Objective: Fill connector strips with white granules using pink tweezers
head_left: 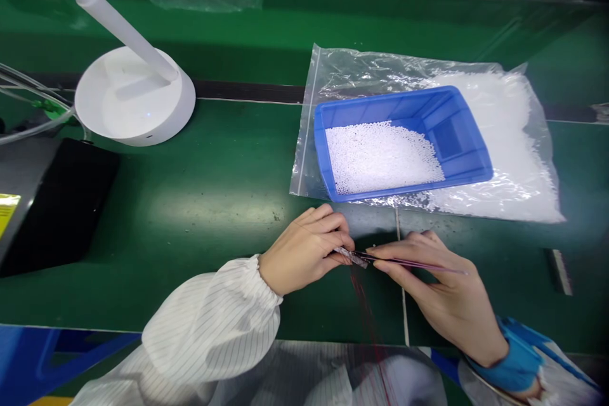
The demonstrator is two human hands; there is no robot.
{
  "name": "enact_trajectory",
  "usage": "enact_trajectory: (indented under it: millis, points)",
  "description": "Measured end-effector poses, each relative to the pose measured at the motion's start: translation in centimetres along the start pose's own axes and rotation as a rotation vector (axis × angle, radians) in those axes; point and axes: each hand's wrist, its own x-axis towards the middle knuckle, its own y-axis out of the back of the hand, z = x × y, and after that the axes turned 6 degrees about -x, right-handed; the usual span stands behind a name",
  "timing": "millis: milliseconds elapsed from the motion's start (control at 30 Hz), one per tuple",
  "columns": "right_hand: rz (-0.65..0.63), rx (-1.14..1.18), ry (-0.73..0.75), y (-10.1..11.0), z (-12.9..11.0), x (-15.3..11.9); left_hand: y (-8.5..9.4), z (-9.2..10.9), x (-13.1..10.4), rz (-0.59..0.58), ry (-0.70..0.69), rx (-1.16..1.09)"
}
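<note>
My left hand (304, 246) pinches a small narrow grey-white piece (352, 256) between thumb and fingers, low over the green bench. Thin red wires (365, 307) hang from about that piece down toward my lap. Opposite it, my right hand (442, 285) is closed on slim tweezers (421, 264) with a pinkish sheen. Their dark tips point left and meet the end of the piece, though the exact contact is too small to make out. Just beyond both hands stands a blue bin (404, 189) holding many tiny white beads (380, 158).
Under and behind the bin lies a clear zip bag (514, 139) full of white beads. A white lamp base (136, 98) stands at the back left, near a black box (61, 203) and cables. One small bar (561, 271) lies at right on the green bench (219, 203).
</note>
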Motion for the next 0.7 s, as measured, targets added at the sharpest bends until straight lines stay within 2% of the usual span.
enact_trajectory:
  millis: [333, 533, 700]
  points:
    - [0.089, -0.014, -0.022, 0.57, -0.02, -0.04, -0.06, -0.06, -0.11, -0.006, 0.005, -0.005]
    - [0.035, 0.025, 0.059, 0.07, -0.31, 0.10, 0.03, -0.02, -0.09, -0.003, 0.002, -0.016]
    - [0.021, 0.011, 0.056, -0.41, -0.53, 0.32, 0.03, -0.08, 0.02, -0.003, 0.005, -0.006]
